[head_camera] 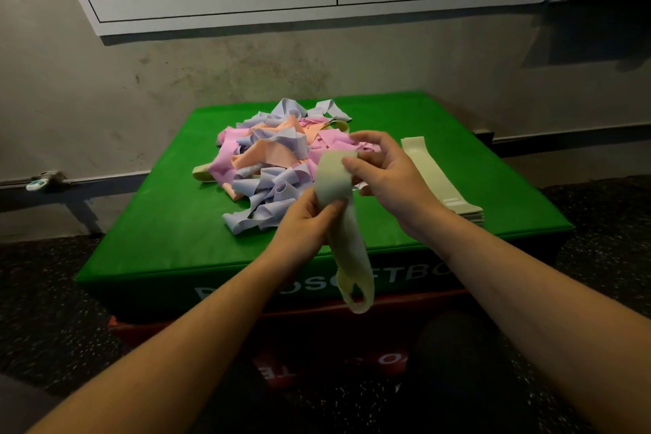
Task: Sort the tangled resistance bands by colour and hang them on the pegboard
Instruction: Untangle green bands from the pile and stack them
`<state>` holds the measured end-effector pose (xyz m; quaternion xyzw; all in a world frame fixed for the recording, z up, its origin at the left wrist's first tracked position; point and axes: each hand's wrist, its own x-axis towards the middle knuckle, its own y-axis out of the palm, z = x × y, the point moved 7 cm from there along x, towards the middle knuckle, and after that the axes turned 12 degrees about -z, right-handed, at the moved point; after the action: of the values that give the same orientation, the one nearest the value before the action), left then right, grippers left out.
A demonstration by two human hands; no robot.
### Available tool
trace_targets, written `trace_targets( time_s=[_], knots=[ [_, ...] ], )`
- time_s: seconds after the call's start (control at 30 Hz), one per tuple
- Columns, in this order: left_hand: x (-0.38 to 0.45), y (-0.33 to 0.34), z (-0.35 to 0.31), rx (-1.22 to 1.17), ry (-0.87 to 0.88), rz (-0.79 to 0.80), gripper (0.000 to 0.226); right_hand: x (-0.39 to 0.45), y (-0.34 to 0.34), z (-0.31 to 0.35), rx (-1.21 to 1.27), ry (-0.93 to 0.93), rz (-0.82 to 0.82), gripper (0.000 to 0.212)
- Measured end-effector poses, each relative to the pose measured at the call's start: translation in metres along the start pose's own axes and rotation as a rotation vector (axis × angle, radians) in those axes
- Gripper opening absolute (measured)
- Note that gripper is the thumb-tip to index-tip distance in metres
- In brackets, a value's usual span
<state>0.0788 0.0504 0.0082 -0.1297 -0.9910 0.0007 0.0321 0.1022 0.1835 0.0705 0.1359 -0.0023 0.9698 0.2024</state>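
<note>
Over green box [169, 222] front edge: one pale green band [343, 222] pinched by left hand [306, 222] and right hand [391, 176], fingers curled. Mid-top: one tangled pile [271, 162]. Right edge: one flat pale green stack [436, 176].

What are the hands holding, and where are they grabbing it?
Both hands hold one pale green band. The left hand grips it near its upper part and the right hand pinches its top end; the rest dangles down.

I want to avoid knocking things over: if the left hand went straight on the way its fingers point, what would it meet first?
Probably the right hand, just beyond the band the left hand grips; depth is unclear.
</note>
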Motion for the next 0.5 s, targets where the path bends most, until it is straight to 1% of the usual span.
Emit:
trace_targets(
  time_s=[0.07,0.13,0.23,0.3,0.33,0.43,0.5],
  knots=[
    [0.006,-0.003,0.003,-0.075,-0.039,-0.049,0.023,-0.002,-0.006,-0.014,-0.059,0.033,-0.028,0.034],
    [0.013,-0.007,0.004,-0.127,-0.070,-0.117,0.022,-0.008,-0.009,-0.031,-0.103,0.070,-0.026,0.037],
    [0.025,-0.011,0.003,-0.266,-0.137,-0.196,0.024,-0.019,-0.007,-0.059,-0.153,0.141,0.074,0.047],
    [0.032,-0.014,0.003,-0.343,-0.157,-0.246,0.029,-0.025,-0.005,-0.072,-0.261,0.158,0.136,0.053],
    [0.035,-0.013,0.002,-0.372,-0.162,-0.262,0.029,-0.025,-0.005,-0.076,-0.341,0.144,0.140,0.051],
    [0.042,-0.010,-0.001,-0.440,-0.165,-0.291,0.023,-0.020,-0.011,-0.086,-0.491,0.115,0.066,0.043],
    [0.049,-0.009,-0.003,-0.489,-0.161,-0.311,0.026,-0.015,-0.015,-0.092,-0.558,0.118,0.037,0.047]
  ],
)
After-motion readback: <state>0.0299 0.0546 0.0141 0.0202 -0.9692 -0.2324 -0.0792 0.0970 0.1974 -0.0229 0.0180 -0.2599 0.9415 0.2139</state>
